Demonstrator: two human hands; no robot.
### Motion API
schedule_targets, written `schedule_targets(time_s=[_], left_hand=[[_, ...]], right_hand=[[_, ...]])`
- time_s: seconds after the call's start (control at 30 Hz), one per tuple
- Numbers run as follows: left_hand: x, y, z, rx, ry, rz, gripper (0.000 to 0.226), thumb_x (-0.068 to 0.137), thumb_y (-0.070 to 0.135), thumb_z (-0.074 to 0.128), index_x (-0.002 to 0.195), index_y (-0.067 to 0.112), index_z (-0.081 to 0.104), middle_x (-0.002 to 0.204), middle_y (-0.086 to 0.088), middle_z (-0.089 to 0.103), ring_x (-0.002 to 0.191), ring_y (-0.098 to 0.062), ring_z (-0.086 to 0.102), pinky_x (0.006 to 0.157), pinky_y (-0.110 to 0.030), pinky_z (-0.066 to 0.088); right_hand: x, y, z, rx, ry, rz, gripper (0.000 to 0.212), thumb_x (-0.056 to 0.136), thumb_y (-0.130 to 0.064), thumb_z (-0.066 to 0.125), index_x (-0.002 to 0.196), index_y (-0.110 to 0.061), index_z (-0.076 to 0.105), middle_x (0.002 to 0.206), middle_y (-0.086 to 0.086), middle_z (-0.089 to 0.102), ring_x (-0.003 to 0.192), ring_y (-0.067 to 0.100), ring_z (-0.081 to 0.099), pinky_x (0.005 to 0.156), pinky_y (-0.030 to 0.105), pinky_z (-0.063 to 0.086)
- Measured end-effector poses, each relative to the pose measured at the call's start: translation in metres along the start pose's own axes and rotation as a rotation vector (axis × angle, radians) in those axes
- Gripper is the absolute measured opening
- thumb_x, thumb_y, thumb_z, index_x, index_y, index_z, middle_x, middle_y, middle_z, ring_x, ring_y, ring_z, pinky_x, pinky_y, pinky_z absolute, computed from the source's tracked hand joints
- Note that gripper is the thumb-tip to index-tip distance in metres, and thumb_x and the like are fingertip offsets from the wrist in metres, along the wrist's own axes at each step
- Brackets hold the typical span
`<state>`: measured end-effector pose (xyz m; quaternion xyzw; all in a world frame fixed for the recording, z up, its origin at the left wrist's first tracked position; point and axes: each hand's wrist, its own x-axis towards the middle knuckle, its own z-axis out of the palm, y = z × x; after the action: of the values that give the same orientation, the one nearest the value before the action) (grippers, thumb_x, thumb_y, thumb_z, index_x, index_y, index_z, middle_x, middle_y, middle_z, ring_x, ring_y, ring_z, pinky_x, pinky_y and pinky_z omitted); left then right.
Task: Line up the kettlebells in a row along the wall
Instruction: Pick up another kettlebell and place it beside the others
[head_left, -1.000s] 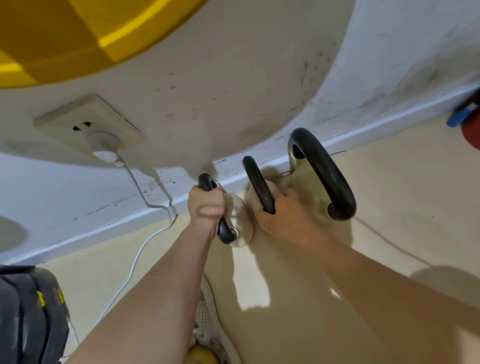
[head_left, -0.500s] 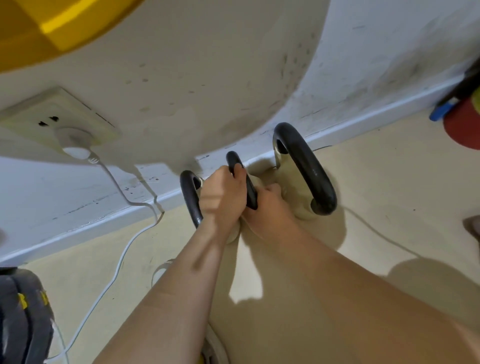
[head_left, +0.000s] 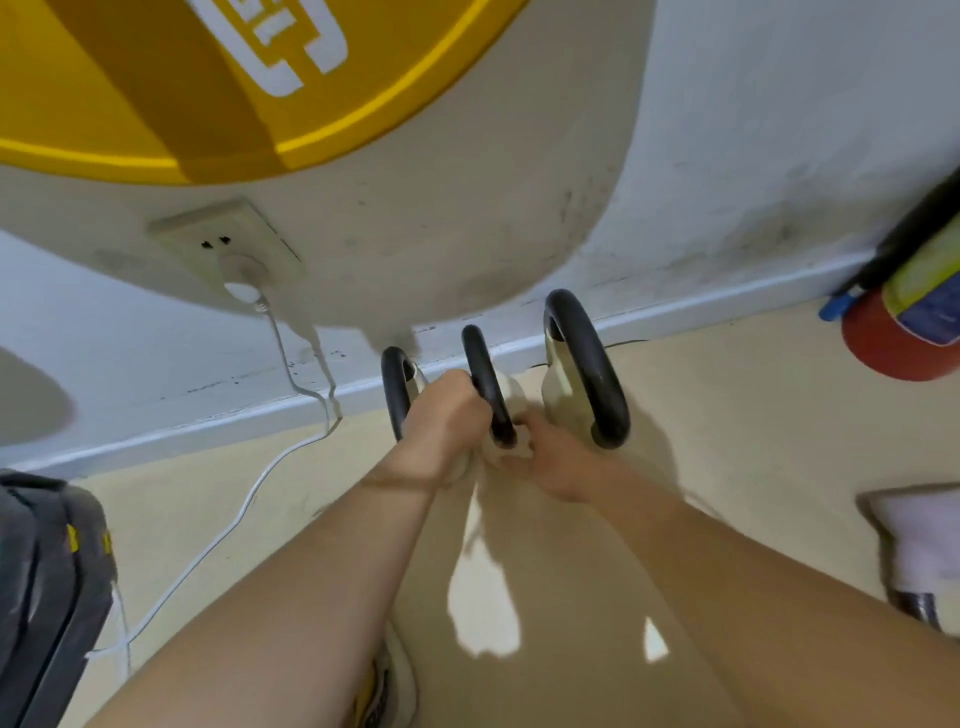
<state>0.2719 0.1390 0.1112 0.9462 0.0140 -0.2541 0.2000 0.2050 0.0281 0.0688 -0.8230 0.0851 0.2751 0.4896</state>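
- Three kettlebells with black handles and pale bodies stand in a row on the beige floor (head_left: 727, 426), close against the white baseboard (head_left: 701, 291) of the wall.
- The largest kettlebell (head_left: 587, 374) stands at the right end of the row, just in front of the baseboard, with no hand on it.
- The middle kettlebell (head_left: 485, 384) stands just left of the largest one, its handle rising between the two hands.
- The left hand (head_left: 447, 415) is curled shut around the near part of the middle kettlebell's handle.
- The right hand (head_left: 550, 462) rests low against the pale body of the middle kettlebell, beside the base of the handle; whether its fingers are closed on anything cannot be told.
- The smallest kettlebell (head_left: 396, 389) stands at the left end of the row, partly hidden behind the left hand.
- A wall socket (head_left: 223, 244) sits above and left of the baseboard, with a white cable (head_left: 280, 447) trailing down across the baseboard onto the floor.
- A red and yellow cylinder (head_left: 904, 332) lies at the far right, near the baseboard.
- A dark bag (head_left: 47, 597) sits at the left edge, well in front of the baseboard.
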Motion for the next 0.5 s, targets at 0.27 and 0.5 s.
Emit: schedule_targets(time_s=[0.27,0.5], left_hand=[[-0.11,-0.037,0.06,-0.061,-0.063,0.123,0.038,0.086,0.003,0.043,0.097,0.021,0.074,0.094,0.001,0.069,0.067,-0.012,0.059,0.056,-0.019,0.043],[-0.205,-0.053,0.113,0.079,-0.208,0.168,0.03,0.093,0.013,0.044,0.101,0.025,0.071,0.108,0.008,0.067,0.097,-0.016,0.063,0.079,-0.023,0.045]], right_hand=[[-0.094,0.039,0.004,-0.344,-0.084,0.106,0.046,0.094,-0.033,0.053,0.137,-0.019,0.047,0.133,0.004,0.056,0.116,0.023,0.057,0.098,0.034,0.046],[-0.155,0.057,0.016,-0.611,-0.089,0.055,0.027,0.093,-0.025,0.049,0.115,-0.017,0.062,0.119,0.003,0.063,0.105,0.022,0.059,0.094,0.038,0.05]])
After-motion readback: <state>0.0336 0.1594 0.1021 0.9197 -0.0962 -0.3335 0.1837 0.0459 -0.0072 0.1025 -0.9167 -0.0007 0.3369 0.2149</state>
